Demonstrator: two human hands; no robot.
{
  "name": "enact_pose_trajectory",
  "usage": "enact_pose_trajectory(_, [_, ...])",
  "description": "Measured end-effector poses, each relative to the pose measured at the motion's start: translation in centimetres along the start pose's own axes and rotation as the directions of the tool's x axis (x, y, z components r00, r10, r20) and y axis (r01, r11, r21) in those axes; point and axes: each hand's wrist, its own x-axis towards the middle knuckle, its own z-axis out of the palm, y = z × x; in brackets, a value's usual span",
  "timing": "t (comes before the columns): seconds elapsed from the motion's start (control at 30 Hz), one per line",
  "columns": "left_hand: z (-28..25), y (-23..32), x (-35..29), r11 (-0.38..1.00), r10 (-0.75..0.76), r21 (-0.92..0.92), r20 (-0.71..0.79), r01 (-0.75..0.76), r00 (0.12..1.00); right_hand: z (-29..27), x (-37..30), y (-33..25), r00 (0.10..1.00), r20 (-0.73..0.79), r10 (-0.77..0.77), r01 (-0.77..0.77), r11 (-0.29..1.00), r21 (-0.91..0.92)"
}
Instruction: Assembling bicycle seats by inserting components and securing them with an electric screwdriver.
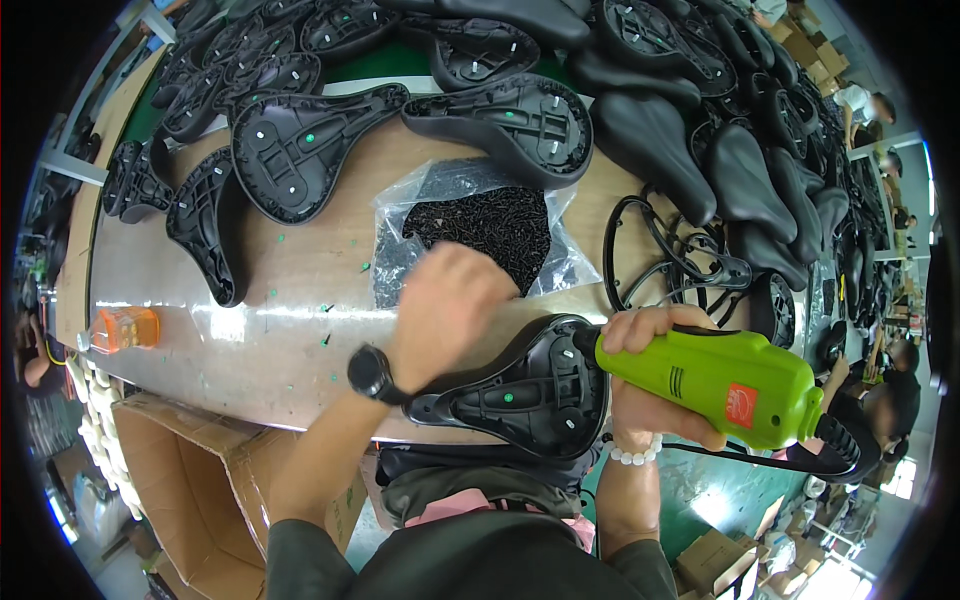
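My right hand [640,405], with a white bead bracelet at its wrist, is closed around a bright green electric screwdriver [715,378]. Its black nose points left, at the wide end of a black bicycle saddle [530,400] lying underside up at the table's near edge. My left hand [450,305], a black watch on its wrist, is smeared by motion, so its fingers cannot be made out. It is between that saddle and an open clear plastic bag [390,265] holding a heap of small black screws [490,230].
Black saddles [310,150] are piled along the far side and right. Thin black hoops [650,265] lie right of the bag. An orange bottle [128,328] lies at left, above an open cardboard box [190,460]. Several loose screws dot the table [250,350]. Other people work at right.
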Motion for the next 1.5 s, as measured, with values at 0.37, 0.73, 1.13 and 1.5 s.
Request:
enact_pose_trajectory(0.37, [3.3, 6.9, -3.2, 0.999, 0.024, -0.035, 0.256, -0.015, 0.966, -0.5, 0.3, 1.2, 0.981, -0.02, 0.192, -0.193, 0.972, -0.13])
enact_pose_trajectory(0.73, [2.9, 6.5, -2.9, 0.982, 0.164, -0.115, 0.142, -0.148, 0.976, 1.9, -1.6, -2.2, 0.997, -0.07, 0.037, -0.046, 0.991, -0.128])
enact_pose_trajectory(1.13, [1.2, -2.5, 0.9, 0.934, -0.13, 0.335, -0.009, 0.125, 0.992, 1.1, -6.4, -7.9, 0.997, -0.065, -0.043, 0.029, 0.978, -0.207])
enact_pose_trajectory(1.5, [0.9, -3.6, 0.7, 0.963, -0.133, 0.217, -0.145, 0.163, 0.98, 1.7, -10.1, -9.4, 0.996, -0.068, 0.051, -0.067, 0.963, -0.261])
